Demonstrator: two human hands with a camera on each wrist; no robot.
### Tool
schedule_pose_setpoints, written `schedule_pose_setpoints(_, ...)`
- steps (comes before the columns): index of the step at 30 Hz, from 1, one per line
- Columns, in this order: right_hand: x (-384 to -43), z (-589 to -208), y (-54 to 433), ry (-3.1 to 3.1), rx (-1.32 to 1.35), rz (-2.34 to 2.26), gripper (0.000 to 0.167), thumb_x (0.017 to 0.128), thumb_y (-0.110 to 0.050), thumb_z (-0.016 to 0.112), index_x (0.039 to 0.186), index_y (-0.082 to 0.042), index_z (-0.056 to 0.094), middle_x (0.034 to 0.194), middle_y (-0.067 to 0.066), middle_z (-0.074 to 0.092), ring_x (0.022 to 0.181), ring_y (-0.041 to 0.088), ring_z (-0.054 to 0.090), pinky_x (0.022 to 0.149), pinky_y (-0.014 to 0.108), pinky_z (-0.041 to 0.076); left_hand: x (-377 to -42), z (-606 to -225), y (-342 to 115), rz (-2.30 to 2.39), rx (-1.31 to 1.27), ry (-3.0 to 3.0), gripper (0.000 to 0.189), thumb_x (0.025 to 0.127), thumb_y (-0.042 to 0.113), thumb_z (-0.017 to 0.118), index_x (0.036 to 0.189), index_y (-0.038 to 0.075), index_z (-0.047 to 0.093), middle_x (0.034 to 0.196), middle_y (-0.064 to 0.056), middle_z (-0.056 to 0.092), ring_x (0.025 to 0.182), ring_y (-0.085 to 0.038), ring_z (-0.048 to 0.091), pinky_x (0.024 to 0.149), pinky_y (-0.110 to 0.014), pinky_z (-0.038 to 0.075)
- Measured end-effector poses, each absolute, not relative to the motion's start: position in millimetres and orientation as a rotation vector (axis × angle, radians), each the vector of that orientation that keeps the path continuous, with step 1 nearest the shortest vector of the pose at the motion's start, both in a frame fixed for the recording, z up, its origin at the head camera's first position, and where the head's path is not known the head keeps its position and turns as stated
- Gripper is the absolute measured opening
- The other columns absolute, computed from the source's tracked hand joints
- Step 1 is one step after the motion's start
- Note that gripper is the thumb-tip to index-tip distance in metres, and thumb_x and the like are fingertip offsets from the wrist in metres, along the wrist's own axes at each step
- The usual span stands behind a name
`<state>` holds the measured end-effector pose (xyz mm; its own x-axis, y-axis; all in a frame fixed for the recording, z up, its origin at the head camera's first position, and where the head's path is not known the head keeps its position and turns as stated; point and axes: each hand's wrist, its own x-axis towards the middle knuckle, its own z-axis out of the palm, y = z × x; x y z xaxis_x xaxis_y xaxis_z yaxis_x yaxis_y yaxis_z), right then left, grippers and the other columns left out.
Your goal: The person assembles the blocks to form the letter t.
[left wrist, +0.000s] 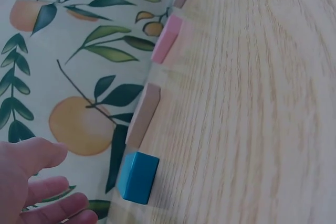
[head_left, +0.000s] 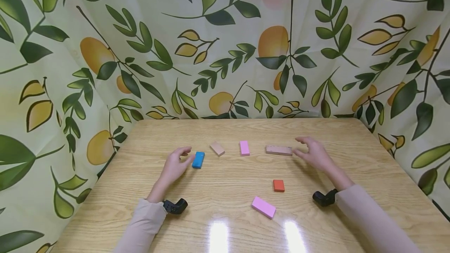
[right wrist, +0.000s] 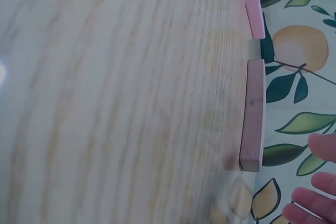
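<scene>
My left hand hovers just left of a small blue block, its fingers relaxed and bent a little, holding nothing. A gap shows between those fingers and the blue block in the left wrist view. At the right, my right hand is held beside the end of a long brownish-pink wooden block, thumb and fingers spread apart. The right wrist view also shows that hand clear of the long block. Between the hands lie a tan block and a small pink block.
Closer to the front of the wooden table are a red square block and a larger pink block. A leaf-and-fruit patterned cloth hangs behind the table and along its sides. Black wrist devices sit on both forearms.
</scene>
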<state>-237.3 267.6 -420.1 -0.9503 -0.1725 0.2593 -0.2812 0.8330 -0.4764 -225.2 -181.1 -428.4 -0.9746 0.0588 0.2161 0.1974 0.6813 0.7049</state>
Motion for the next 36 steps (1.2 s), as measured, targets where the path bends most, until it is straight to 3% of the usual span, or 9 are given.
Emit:
schedule_pose_setpoints(14, -251, -432, 260, -2.819, 0.380, 0.948, 0.039, 0.084, -0.004, 0.069, 0.117, 0.015, 0.059, 0.114, 0.034, 0.062, 0.103, 0.045, 0.060, 0.082, 0.049, 0.058, -223, -437, -176, -1.314, -0.156, -2.739, 0.040, 0.090, 0.013, 0.067, 0.124, -0.007, 0.060, 0.121, -0.026, 0.064, 0.107, -0.035, 0.063, 0.093, -0.045, 0.055)
schedule_pose_setpoints(18, -255, -434, 259, -2.832, 0.364, 0.979, 0.038, 0.083, -0.004, 0.070, 0.115, 0.015, 0.061, 0.114, 0.034, 0.062, 0.102, 0.045, 0.061, 0.083, 0.048, 0.059, -224, -438, -177, -1.319, -0.151, -2.745, 0.041, 0.090, 0.015, 0.067, 0.124, -0.007, 0.060, 0.121, -0.026, 0.063, 0.108, -0.036, 0.063, 0.094, -0.044, 0.055)
schedule_pose_setpoints(25, -262, -437, 257, -2.866, 0.334, 1.004, 0.035, 0.083, -0.006, 0.072, 0.111, 0.013, 0.064, 0.114, 0.033, 0.063, 0.102, 0.043, 0.061, 0.085, 0.049, 0.058, -221, -441, -178, -1.291, -0.228, -2.706, 0.048, 0.087, 0.027, 0.071, 0.119, -0.008, 0.062, 0.107, -0.024, 0.067, 0.094, -0.030, 0.065, 0.081, -0.035, 0.058)
schedule_pose_setpoints(31, -268, -440, 257, -2.898, 0.329, 1.033, 0.033, 0.084, -0.007, 0.072, 0.110, 0.012, 0.066, 0.109, 0.030, 0.066, 0.098, 0.038, 0.063, 0.085, 0.049, 0.057, -225, -442, -175, -1.309, -0.112, -2.784, 0.044, 0.087, 0.015, 0.070, 0.123, -0.008, 0.059, 0.114, -0.025, 0.066, 0.102, -0.033, 0.064, 0.090, -0.042, 0.056)
schedule_pose_setpoints(36, -271, -441, 256, -2.923, 0.344, 1.025, 0.030, 0.085, -0.007, 0.071, 0.108, 0.011, 0.067, 0.107, 0.029, 0.067, 0.097, 0.036, 0.063, 0.085, 0.048, 0.056, -226, -442, -172, -1.274, -0.085, -2.814, 0.045, 0.087, 0.014, 0.071, 0.123, -0.008, 0.060, 0.114, -0.023, 0.067, 0.102, -0.031, 0.064, 0.090, -0.042, 0.055)
